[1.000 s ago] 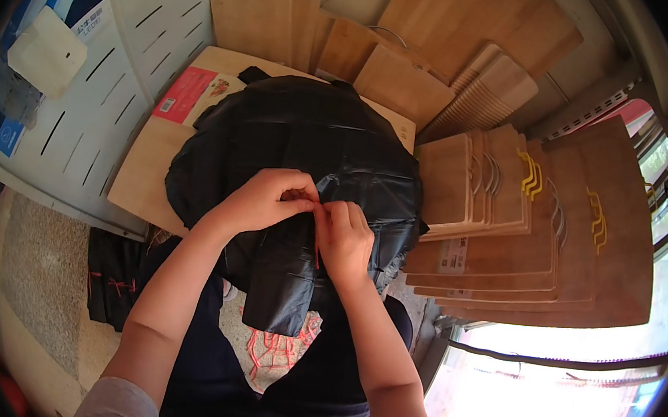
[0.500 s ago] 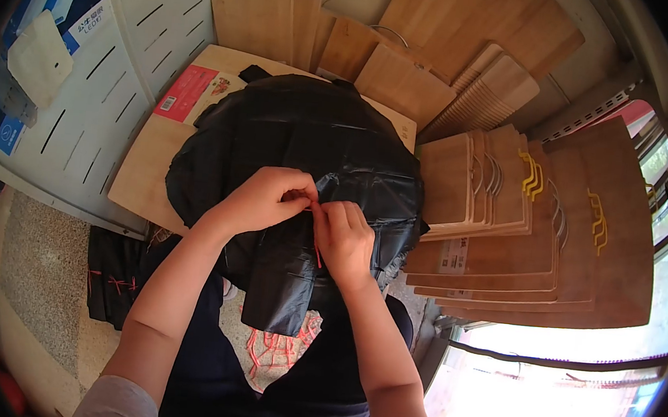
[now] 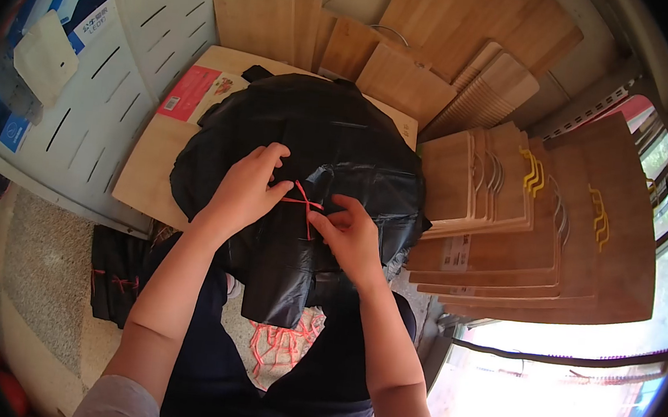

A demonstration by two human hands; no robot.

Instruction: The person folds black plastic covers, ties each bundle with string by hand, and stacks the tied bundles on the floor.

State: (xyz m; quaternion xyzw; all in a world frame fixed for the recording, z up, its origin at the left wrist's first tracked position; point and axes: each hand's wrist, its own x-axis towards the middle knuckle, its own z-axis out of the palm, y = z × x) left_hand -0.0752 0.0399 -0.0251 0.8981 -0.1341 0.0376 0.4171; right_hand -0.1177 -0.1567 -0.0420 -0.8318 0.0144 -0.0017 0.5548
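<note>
Black plastic bags [image 3: 302, 125] lie spread over a light wooden board in front of me. Around a folded black bundle [image 3: 279, 276] near the board's front edge runs a red string [image 3: 306, 203], crossed or knotted at the middle with loose ends. Just left of the knot is my left hand [image 3: 249, 187], its fingers apart and the thumb tip beside the string. My right hand [image 3: 350, 234] is on the other side, fingers parted, its thumb close to the string's right end. Neither hand visibly grips anything.
Wooden boards [image 3: 251, 24] lean along the back, and more with yellow and metal handles [image 3: 497, 264] stand at right. A white slotted panel [image 3: 122, 67] rises at left. Tied black bundles [image 3: 111, 271] lie on the floor at lower left; red strings [image 3: 285, 344] lie between my legs.
My hands were pinched together at the string; they have moved apart and opened, the left up and left, the right slightly right. The crossed red string now shows between them.
</note>
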